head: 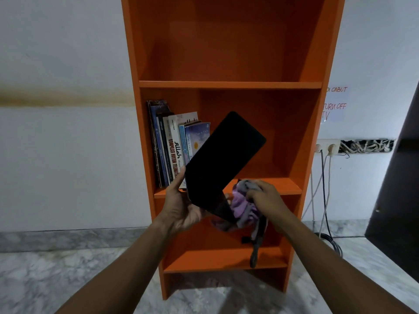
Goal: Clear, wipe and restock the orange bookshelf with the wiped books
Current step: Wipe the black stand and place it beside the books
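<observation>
As I hold a black book [224, 159] tilted at the centre of the frame, before the middle shelf of the orange bookshelf [226, 85], my left hand [181, 205] grips its lower corner and my right hand [265, 198] bunches a purple-and-grey cloth [242, 207] against its bottom edge. A row of books [174, 146] already stands at that shelf's left, so restocking looks well under way; this one seems yet to be slotted in beside them. The other shelves show no books. At right, wall sockets [326, 147] and cables [324, 196] sit near the bookshelf; nothing blocks the gap.
</observation>
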`<state>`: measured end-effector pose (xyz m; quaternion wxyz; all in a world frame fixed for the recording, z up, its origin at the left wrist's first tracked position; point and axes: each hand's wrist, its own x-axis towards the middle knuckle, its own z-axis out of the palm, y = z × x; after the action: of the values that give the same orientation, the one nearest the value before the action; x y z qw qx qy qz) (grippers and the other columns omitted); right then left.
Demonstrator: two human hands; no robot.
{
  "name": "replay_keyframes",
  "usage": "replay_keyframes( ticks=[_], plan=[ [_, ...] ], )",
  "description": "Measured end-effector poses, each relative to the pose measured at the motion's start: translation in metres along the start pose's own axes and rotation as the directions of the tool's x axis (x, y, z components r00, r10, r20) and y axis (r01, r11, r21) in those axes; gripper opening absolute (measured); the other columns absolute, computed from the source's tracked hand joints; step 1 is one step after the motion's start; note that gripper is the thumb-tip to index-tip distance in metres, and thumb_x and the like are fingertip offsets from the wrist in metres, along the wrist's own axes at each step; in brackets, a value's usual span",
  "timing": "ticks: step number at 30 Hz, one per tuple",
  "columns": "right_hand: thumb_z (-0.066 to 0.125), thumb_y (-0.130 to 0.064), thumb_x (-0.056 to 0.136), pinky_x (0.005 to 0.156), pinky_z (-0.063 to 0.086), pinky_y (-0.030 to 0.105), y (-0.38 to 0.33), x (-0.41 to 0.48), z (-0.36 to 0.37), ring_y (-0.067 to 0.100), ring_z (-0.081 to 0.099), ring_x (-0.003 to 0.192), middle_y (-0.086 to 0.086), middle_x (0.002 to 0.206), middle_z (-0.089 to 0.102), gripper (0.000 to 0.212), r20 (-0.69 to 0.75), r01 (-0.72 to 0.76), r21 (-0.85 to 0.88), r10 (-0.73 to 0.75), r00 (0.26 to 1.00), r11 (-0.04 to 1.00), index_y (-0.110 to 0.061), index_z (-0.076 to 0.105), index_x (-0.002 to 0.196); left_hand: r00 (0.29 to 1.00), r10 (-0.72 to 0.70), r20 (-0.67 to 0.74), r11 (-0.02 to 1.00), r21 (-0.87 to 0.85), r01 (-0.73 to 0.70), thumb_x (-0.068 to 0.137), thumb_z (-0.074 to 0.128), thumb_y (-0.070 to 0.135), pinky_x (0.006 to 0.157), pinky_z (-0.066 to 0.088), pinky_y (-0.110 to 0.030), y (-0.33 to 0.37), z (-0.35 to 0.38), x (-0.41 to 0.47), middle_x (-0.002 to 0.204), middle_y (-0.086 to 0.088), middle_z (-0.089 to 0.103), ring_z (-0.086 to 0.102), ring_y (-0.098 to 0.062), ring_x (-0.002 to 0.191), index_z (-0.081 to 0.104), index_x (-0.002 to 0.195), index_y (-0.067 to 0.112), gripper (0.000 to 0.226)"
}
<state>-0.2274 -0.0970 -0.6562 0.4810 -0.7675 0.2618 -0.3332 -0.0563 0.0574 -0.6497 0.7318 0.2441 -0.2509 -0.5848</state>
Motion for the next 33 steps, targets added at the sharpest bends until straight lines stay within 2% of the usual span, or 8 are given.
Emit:
replay_keyframes(
  ticks=[3, 6, 10, 14, 18, 22, 29, 33],
  plan=[
    [0.071, -0.024, 0.091, 0.065, 0.049, 0.026, -0.01, -0.003, -0.006, 0.016, 0.067, 0.077, 0.002, 0.09, 0.069, 0.015, 0.185, 0.001, 0.161, -0.031, 0.982, 0.987, -0.026, 0.065, 0.105, 0.995, -0.084, 0.052, 0.993, 0.086, 0.08, 0.09, 0.052, 0.07, 0.115, 0.027, -0.045, 0.003, 0.002, -0.002, 0.139, -0.021, 0.048, 0.04, -0.035, 0.132, 0.056, 0.142, 0.006, 0.082],
    [0.061, -0.019, 0.101, 0.055, 0.046, 0.018, -0.03, -0.012, 0.002, 0.004, 0.059, 0.051, -0.007, 0.055, 0.061, 0.033, 0.263, 0.095, 0.103, -0.119, 0.957, 0.99, -0.018, 0.058, 0.069, 0.982, -0.138, 0.128, 0.986, 0.114, 0.124, 0.094, 0.046, 0.069, 0.117, 0.028, -0.048, 0.009, 0.007, -0.002, 0.149, -0.026, 0.04, 0.036, -0.041, 0.138, 0.041, 0.152, 0.005, 0.086],
    [0.063, -0.034, 0.1, 0.049, 0.044, 0.032, -0.033, -0.01, 0.009, 0.024, 0.055, 0.046, 0.013, 0.053, 0.056, 0.051, 0.117, 0.151, 0.041, -0.155, 0.981, 0.988, -0.003, 0.049, 0.062, 0.977, -0.185, 0.108, 0.982, 0.064, 0.179, 0.09, 0.058, 0.064, 0.105, 0.047, -0.058, 0.018, 0.005, 0.0, 0.138, -0.032, 0.05, 0.048, -0.047, 0.127, 0.055, 0.142, 0.001, 0.082],
    [0.067, -0.037, 0.096, 0.049, 0.028, 0.032, -0.021, 0.004, 0.003, 0.014, 0.029, 0.04, -0.005, 0.045, 0.031, 0.057, -0.23, 0.087, -0.244, -0.144, 0.962, 0.966, -0.017, 0.033, 0.055, 0.968, -0.213, -0.134, 0.935, 0.261, 0.242, 0.086, 0.048, 0.077, 0.085, 0.057, -0.062, 0.024, -0.012, 0.012, 0.144, -0.035, 0.045, 0.053, -0.059, 0.121, 0.045, 0.143, 0.017, 0.082],
    [0.06, -0.026, 0.091, 0.051, 0.029, 0.028, -0.019, 0.006, -0.012, 0.02, 0.047, 0.05, 0.004, 0.054, 0.049, 0.038, -0.473, -0.095, -0.554, -0.219, 0.853, 0.827, -0.013, 0.046, 0.058, 0.805, 0.341, -0.486, 0.786, 0.617, 0.039, 0.098, 0.059, 0.042, 0.064, 0.061, -0.032, 0.022, -0.025, 0.028, 0.123, -0.02, 0.066, 0.071, -0.031, 0.1, 0.06, 0.124, 0.007, 0.044],
    [0.055, -0.024, 0.093, 0.051, 0.025, 0.024, -0.014, 0.022, -0.004, 0.018, 0.047, 0.049, 0.0, 0.059, 0.052, 0.028, -0.422, -0.12, -0.756, -0.34, 0.84, 0.643, -0.016, 0.053, 0.067, 0.452, 0.813, -0.367, 0.369, 0.925, 0.087, 0.089, 0.074, 0.03, 0.062, 0.043, -0.017, 0.018, -0.029, 0.032, 0.117, -0.003, 0.066, 0.061, -0.016, 0.103, 0.064, 0.12, 0.015, 0.036],
    [0.054, -0.024, 0.095, 0.06, 0.04, 0.032, -0.014, 0.059, 0.037, 0.034, 0.069, 0.08, 0.008, 0.093, 0.068, 0.023, -0.333, -0.096, -0.828, -0.346, 0.877, 0.553, -0.016, 0.069, 0.11, 0.349, 0.9, -0.261, 0.19, 0.955, 0.226, 0.069, 0.081, 0.063, 0.115, 0.037, -0.051, 0.019, -0.036, 0.062, 0.157, -0.011, 0.032, 0.031, -0.031, 0.146, 0.018, 0.158, 0.019, 0.117],
    [0.051, -0.025, 0.099, 0.063, 0.035, 0.032, -0.011, 0.069, 0.057, 0.032, 0.068, 0.087, 0.006, 0.098, 0.061, 0.029, -0.309, -0.085, -0.838, -0.34, 0.888, 0.539, -0.021, 0.063, 0.125, 0.33, 0.902, -0.279, 0.213, 0.951, 0.223, 0.065, 0.083, 0.064, 0.121, 0.026, -0.054, 0.02, -0.04, 0.081, 0.163, -0.014, 0.021, 0.023, -0.035, 0.15, 0.0, 0.16, 0.019, 0.134]
  ],
)
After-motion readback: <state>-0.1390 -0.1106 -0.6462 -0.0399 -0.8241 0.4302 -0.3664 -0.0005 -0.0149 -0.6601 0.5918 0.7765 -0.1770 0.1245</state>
